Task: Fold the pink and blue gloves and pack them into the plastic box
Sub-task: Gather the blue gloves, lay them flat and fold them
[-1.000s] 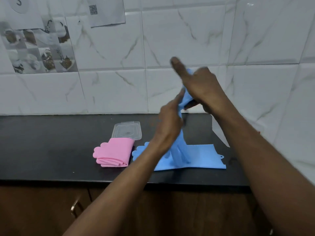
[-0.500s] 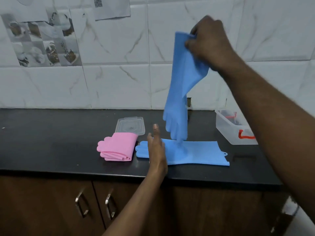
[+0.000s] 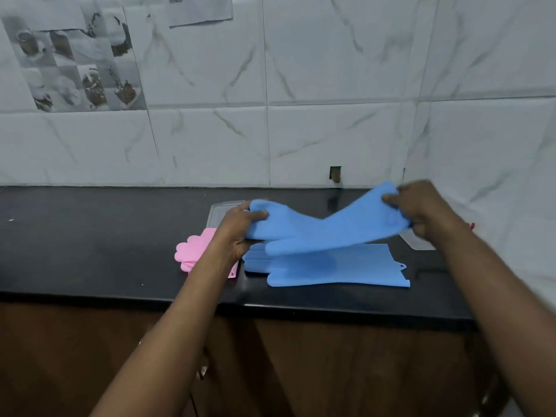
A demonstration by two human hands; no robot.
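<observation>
Held blue glove (image 3: 328,233): in the air, stretched left-right, sagging mid-span, just above the second blue glove (image 3: 337,267), which lies flat on the worktop (image 3: 90,236). Both have the same long axis, finger end left and cuff right. Left hand (image 3: 237,233) grips the finger end, fingers (image 3: 258,214) curled over it. Right hand (image 3: 421,212) pinches the cuff. Each hand is at its own end, neither nearer.

Likely next: lower it onto the flat glove, edges matched.

Counts:
- Blue gloves: two.
- Pink gloves (image 3: 195,251): one folded bundle left of the blue; cannot tell how many are in it.
- Clear lid (image 3: 224,209): one, behind the left hand.
- Plastic box (image 3: 416,240): one, mostly hidden behind the right wrist.
</observation>
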